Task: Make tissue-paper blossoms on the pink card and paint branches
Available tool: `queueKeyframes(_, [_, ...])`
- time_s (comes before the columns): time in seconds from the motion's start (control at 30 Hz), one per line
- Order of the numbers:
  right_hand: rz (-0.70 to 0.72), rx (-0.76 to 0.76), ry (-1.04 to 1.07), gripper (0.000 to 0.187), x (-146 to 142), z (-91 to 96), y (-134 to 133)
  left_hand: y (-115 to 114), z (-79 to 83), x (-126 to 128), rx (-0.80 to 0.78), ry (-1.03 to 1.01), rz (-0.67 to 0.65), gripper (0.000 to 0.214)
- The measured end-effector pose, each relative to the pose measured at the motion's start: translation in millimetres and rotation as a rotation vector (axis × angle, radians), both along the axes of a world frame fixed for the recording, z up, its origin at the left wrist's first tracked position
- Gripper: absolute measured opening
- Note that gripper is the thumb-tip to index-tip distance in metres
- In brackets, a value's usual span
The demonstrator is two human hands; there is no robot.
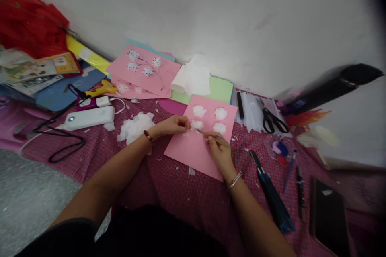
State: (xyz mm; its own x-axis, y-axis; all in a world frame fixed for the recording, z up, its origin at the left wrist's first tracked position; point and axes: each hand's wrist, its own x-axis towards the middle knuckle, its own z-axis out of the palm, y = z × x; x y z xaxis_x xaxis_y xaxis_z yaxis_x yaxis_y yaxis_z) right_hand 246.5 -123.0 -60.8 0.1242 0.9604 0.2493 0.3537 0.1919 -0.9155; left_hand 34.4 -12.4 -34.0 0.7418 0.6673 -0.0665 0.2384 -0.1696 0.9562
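A pink paper sheet (193, 149) lies in front of me, with several fluffy white paper tufts (220, 113) on its upper half. My left hand (173, 125) is closed in a pinch at the sheet's left side, its fingertips on a small white paper piece (187, 131). In my right hand (221, 150) is a thin pointed tool (200, 131), gripped like a pen. Its tip points left, close to the left fingertips and just below one tuft. Exactly what kind of tool it is stays unclear. A heap of white paper pieces (137, 127) lies left of the sheet.
Pink sheets with white flowers (144, 66) lean by the wall. On the left are a white power bank (89, 118), cables and a yellow glue gun (102, 88). To the right lie scissors (271, 118), a blue cutter (273, 194), a paintbrush (290, 170) and a dark tablet-like object (328, 215).
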Motion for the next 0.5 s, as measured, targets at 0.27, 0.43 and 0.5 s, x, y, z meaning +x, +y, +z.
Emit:
queueKeyframes(0.27, [-0.027, -0.003, 0.130, 0.019, 0.2, 0.4, -1.6, 2.5, 2.0, -1.7, 0.095, 0.080, -0.116, 0.012])
queueKeyframes(0.43, [-0.025, -0.013, 0.107, 0.020, -1.2, -1.1, 0.7, 2.5, -5.4, 0.9, 0.109, 0.082, -0.020, 0.012])
queueKeyframes(0.5, [-0.013, -0.011, 0.066, 0.022, -1.8, -1.1, 2.0, 2.5, -8.1, 1.9, 0.115, 0.089, 0.023, 0.012])
